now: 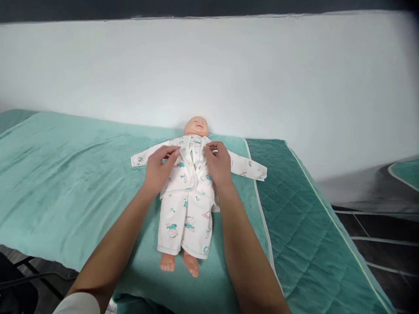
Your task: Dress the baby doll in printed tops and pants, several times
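A doll [196, 124] lies on its back at the centre of the frame, head toward the top and bare feet [167, 262] toward the bottom. It wears a white jacket [183, 176] and white trousers [172, 213], both printed with small animal figures in teal and pink. The jacket's sleeves spread out to either side, and its front edges stand apart over the chest, where more printed cloth shows between them.

The left hand [159, 169] is over the jacket's chest, left of the middle, its grip narrow, thumb and fingertips close together near the front edge; whether cloth is caught between them I cannot tell. The right hand [218, 163] is across from it, fingers curled in toward the thumb at the other edge, the grip likewise narrow (the fingertips hide whatever they may be pinching).

Under the doll is a pale green blanket [81, 174] that fills the left and centre of the frame. Its light border runs down right of centre, and beyond it lies a darker quilted cover [294, 218]. A white wall [229, 65] rises behind, and dark flooring [379, 226] shows at the lower right.
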